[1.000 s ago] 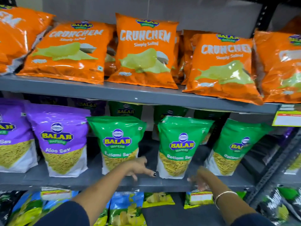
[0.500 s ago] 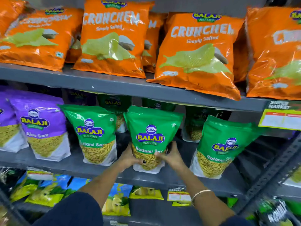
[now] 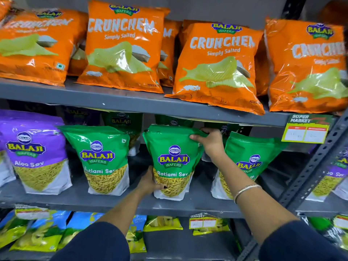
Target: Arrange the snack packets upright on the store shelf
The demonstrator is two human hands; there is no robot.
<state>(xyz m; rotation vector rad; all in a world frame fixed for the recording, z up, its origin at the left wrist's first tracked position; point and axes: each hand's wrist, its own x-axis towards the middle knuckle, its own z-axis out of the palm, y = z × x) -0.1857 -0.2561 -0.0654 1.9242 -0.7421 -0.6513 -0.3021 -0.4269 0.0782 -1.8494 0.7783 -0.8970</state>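
A green Ratlami Sev packet [image 3: 172, 144] stands upright in the middle of the grey middle shelf [image 3: 75, 200]. My left hand [image 3: 149, 183] grips its lower left corner, thumb across the front. My right hand [image 3: 211, 141] pinches its top right corner. Another green Ratlami Sev packet [image 3: 102, 159] stands upright to the left, and a third green packet [image 3: 250, 157] stands to the right, partly hidden behind my right forearm. A purple Aloo Sev packet [image 3: 35, 153] stands at the far left.
Orange Crunchem packets [image 3: 122, 48] lean along the top shelf. More green packets [image 3: 122, 119] stand behind the front row. Blue and yellow chip packets [image 3: 47, 232] lie on the bottom shelf. A price tag [image 3: 306, 131] hangs at the right, beside the slotted upright post [image 3: 316, 157].
My hands came up from the shelf edge onto the middle green packet. My right hand then rose from its lower right side to its top right corner; the left stays low.
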